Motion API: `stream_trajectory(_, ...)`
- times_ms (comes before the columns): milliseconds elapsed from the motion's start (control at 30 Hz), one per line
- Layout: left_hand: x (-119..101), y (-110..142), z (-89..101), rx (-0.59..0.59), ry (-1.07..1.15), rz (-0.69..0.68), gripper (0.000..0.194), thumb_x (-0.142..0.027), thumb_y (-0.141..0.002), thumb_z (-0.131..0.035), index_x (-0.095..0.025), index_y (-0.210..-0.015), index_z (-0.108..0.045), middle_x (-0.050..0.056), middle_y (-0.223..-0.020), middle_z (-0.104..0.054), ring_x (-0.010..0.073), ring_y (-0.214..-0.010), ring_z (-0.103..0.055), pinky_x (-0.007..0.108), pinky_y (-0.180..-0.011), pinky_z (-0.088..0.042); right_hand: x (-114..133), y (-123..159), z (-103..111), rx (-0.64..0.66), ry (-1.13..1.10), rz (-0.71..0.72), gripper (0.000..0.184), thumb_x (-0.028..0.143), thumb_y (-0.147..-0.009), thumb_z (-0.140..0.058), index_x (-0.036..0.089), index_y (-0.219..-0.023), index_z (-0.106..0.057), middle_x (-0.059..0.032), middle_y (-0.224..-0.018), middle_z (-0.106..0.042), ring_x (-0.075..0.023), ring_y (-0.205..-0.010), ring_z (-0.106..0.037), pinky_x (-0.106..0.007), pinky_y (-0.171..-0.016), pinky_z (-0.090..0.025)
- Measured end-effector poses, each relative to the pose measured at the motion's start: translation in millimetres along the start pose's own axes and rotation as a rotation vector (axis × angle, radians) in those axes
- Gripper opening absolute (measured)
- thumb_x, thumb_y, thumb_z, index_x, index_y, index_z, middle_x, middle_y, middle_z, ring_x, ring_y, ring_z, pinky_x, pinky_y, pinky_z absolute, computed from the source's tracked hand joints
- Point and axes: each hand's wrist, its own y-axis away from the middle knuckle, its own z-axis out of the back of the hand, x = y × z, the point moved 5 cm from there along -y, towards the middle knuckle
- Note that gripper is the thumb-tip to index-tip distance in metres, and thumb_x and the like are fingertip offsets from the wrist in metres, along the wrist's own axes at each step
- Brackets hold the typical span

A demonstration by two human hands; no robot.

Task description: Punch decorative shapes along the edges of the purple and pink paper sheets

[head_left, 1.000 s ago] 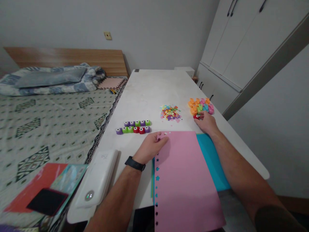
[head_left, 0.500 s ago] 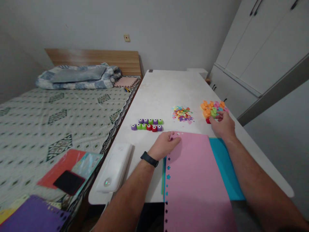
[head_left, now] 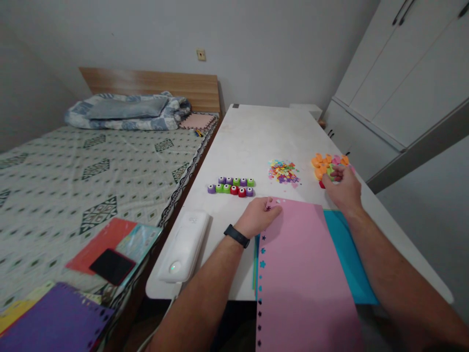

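Observation:
My left hand (head_left: pixel 258 215), with a dark band on the wrist, pinches the upper left corner of a pink sheet of paper (head_left: pixel 300 264). Shaped holes run down the sheet's left edge, and its lower part hangs past the table's near edge. Farther right, my right hand (head_left: pixel 345 188) closes its fingers around a light green craft punch (head_left: pixel 330 170) at a cluster of orange and pink punches (head_left: pixel 319 166). The fingers partly cover the green one. A red piece (head_left: pixel 322 184) shows beside the thumb.
Two rows of purple, green and red punches (head_left: pixel 234 189) stand on the white table (head_left: pixel 264 132). Colourful paper cutouts (head_left: pixel 284 172) lie in a pile. Blue paper (head_left: pixel 346 249) sits under the pink sheet. A white corded device (head_left: pixel 185 247) is at left, beside the bed (head_left: pixel 139 156).
The whole view has shifted slightly, so things appear farther right. My right hand stays at the punch cluster, its fingers now drawn around the green punch. My left hand keeps hold of the pink sheet.

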Motion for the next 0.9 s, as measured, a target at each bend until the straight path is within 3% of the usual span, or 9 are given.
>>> stream_trajectory(167,-1,0,1.8,-0.008,0.040,0.015,0.029,-0.041,-0.085,-0.061,-0.014,-0.089,-0.072,0.006,-0.075,-0.071,0.0193,-0.070,-0.062,0.027,-0.062,-0.043,59,-9,-2,0.083,-0.065,0.172,0.042,0.041,-0.084,-0.065,0.017,-0.118,-0.060,-0.0106,-0.102,-0.068,-0.0226,-0.088,-0.064,-0.038,-0.083,-0.052)
stream_trajectory(333,0,-1,0.5,0.002,0.026,-0.011,0.030,-0.041,-0.087,-0.058,-0.015,-0.092,-0.073,0.006,-0.078,-0.072,0.0189,-0.071,-0.062,0.027,-0.063,-0.043,141,-17,-22,0.329,-0.107,0.324,0.041,0.041,-0.084,-0.067,0.018,-0.117,-0.061,-0.0086,-0.099,-0.070,-0.0209,-0.086,-0.063,-0.034,-0.078,-0.049)
stream_trajectory(500,0,0,-1.6,0.016,0.010,-0.047,0.031,-0.041,-0.090,-0.053,-0.015,-0.088,-0.071,0.005,-0.076,-0.070,0.0164,-0.067,-0.060,0.025,-0.061,-0.040,213,-8,-70,0.614,-0.127,0.458,0.043,0.041,-0.084,-0.069,0.017,-0.119,-0.062,-0.0088,-0.105,-0.071,-0.0204,-0.088,-0.064,-0.033,-0.081,-0.049)
stream_trajectory(667,3,-1,-3.0,0.004,-0.002,-0.068,0.032,-0.039,-0.090,-0.051,-0.015,-0.082,-0.070,0.004,-0.072,-0.067,0.0162,-0.066,-0.057,0.026,-0.058,-0.037,264,13,-129,0.854,-0.034,0.587,0.044,0.040,-0.083,-0.071,0.015,-0.119,-0.067,-0.0086,-0.107,-0.073,-0.0210,-0.092,-0.066,-0.031,-0.084,-0.048)
stream_trajectory(900,10,-5,-6.7,0.009,0.037,-0.052,0.028,-0.034,-0.086,-0.055,-0.013,-0.086,-0.073,0.006,-0.077,-0.070,0.0169,-0.066,-0.056,0.028,-0.060,-0.040,298,35,-186,0.984,0.153,0.676,0.044,0.042,-0.078,-0.074,0.020,-0.116,-0.074,-0.0089,-0.119,-0.073,-0.0252,-0.107,-0.067,-0.030,-0.090,-0.049)
